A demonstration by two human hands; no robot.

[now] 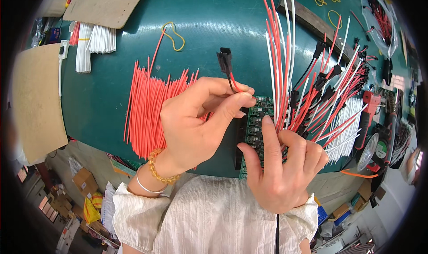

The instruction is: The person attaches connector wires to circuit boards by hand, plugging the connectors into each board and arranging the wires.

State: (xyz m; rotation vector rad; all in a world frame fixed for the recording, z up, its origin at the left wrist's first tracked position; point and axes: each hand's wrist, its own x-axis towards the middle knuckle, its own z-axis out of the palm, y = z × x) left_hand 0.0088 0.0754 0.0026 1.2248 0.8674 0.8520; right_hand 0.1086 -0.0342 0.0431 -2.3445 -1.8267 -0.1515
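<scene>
My left hand (198, 122) pinches the thin red and black leads of a black plug connector (225, 60) between thumb and fingertips. The connector's body points up and away from the hand. Beside it lies a strip of green circuit boards (255, 120) with small black parts. My right hand (283, 171) rests over the strip, thumb and index finger apart, the index fingertip touching the boards and the other fingers bent. No object shows in it. Long red and white wires (278, 53) rise from the boards' right side. Part of the strip is hidden under my right hand.
A pile of cut red wires (149, 111) lies left on the green table (107, 102). Wired connectors (327, 93) and white wires (345, 138) crowd the right, near a red-handled tool (368, 113) and a solder reel (380, 148). Bundled white wires (83, 51) lie far left.
</scene>
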